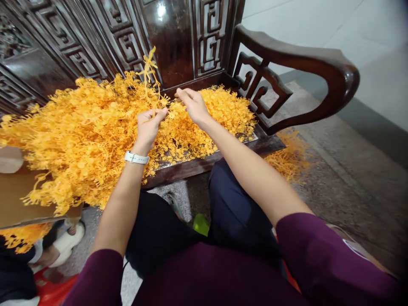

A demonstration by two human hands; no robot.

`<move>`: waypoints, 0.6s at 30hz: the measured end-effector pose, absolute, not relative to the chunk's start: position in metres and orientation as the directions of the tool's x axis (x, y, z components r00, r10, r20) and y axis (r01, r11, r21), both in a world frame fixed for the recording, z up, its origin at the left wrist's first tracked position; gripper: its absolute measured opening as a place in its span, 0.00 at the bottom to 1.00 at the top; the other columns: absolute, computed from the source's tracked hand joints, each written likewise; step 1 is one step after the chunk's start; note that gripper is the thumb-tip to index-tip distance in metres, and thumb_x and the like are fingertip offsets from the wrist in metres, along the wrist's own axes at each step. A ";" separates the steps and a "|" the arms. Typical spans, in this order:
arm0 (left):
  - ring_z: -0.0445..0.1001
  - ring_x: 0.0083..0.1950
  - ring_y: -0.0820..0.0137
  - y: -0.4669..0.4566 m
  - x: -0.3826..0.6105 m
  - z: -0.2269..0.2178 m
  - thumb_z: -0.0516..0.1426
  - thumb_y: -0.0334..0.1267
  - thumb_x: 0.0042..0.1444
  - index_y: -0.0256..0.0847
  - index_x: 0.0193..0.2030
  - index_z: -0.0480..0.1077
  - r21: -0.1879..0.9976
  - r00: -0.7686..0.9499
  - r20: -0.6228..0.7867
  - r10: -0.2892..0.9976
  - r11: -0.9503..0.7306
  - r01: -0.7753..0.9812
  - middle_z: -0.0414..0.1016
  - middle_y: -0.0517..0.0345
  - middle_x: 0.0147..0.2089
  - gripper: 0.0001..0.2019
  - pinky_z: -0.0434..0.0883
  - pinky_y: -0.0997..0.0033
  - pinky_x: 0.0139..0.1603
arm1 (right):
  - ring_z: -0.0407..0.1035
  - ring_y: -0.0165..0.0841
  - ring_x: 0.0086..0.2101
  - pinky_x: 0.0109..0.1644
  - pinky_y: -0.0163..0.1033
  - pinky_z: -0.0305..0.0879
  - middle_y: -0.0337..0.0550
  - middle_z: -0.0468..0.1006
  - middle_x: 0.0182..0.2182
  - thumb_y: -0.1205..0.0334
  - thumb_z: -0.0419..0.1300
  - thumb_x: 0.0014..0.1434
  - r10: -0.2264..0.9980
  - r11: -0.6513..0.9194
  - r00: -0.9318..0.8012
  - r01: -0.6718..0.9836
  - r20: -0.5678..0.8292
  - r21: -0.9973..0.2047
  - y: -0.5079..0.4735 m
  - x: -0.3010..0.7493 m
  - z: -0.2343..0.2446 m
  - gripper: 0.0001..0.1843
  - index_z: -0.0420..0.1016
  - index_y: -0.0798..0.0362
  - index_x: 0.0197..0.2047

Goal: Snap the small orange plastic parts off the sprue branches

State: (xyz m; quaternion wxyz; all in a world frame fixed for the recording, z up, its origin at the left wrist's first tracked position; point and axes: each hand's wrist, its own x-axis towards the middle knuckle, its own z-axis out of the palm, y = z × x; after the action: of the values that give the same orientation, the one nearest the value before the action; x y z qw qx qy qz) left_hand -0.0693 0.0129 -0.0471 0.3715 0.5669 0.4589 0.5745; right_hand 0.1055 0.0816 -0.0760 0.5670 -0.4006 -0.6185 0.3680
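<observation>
My left hand (149, 124), with a pale wristband at the wrist, pinches a yellow-orange plastic sprig (149, 72) whose thin branched stem stands up above the fingers. My right hand (195, 106) is just to the right, apart from the left, its fingers pressed together; what they hold, if anything, is too small to make out. Left of and behind my left hand rises a large heap of tangled yellow sprigs (92, 127). Under and beyond my right hand lies a lower heap of small yellow pieces (228, 112), on the bench seat.
The dark carved wooden bench (178, 172) has a slatted back and a curved armrest (302, 59) at right. Yellow stems (288, 157) lie on the floor beyond its end. At left are a cardboard box (28, 199), another person's white shoe (70, 242) and a red stool (57, 284).
</observation>
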 end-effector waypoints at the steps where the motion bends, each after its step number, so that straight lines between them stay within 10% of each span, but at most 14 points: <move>1: 0.52 0.25 0.76 0.013 -0.068 -0.048 0.73 0.41 0.56 0.41 0.25 0.80 0.949 -0.078 0.306 0.949 -0.298 0.102 0.63 0.63 0.23 0.12 0.55 0.72 0.28 | 0.70 0.35 0.42 0.54 0.46 0.70 0.43 0.76 0.36 0.40 0.57 0.74 0.903 0.424 -0.091 0.033 0.419 -0.905 0.076 0.105 -0.071 0.25 0.77 0.52 0.36; 6: 0.54 0.26 0.75 0.014 -0.063 -0.051 0.73 0.45 0.55 0.40 0.25 0.81 0.939 -0.011 0.327 0.945 -0.324 0.114 0.64 0.62 0.24 0.14 0.54 0.71 0.29 | 0.68 0.31 0.36 0.46 0.41 0.66 0.40 0.78 0.33 0.51 0.71 0.65 0.850 0.451 -0.262 -0.083 0.457 -0.888 0.060 0.105 -0.058 0.15 0.78 0.54 0.33; 18: 0.53 0.24 0.75 0.015 -0.057 -0.050 0.75 0.53 0.52 0.39 0.27 0.77 0.929 0.121 0.306 0.944 -0.324 0.180 0.61 0.64 0.22 0.20 0.53 0.69 0.27 | 0.63 0.27 0.30 0.40 0.38 0.63 0.35 0.70 0.26 0.77 0.63 0.59 0.960 0.278 0.023 -0.095 0.278 -0.956 0.074 0.097 -0.070 0.14 0.68 0.54 0.25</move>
State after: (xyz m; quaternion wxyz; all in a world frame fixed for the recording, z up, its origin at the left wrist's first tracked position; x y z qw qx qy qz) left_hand -0.0573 0.0151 -0.0502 0.3833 0.6431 0.4371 0.4985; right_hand 0.0967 0.0743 -0.0697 0.5912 -0.4022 -0.5383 0.4461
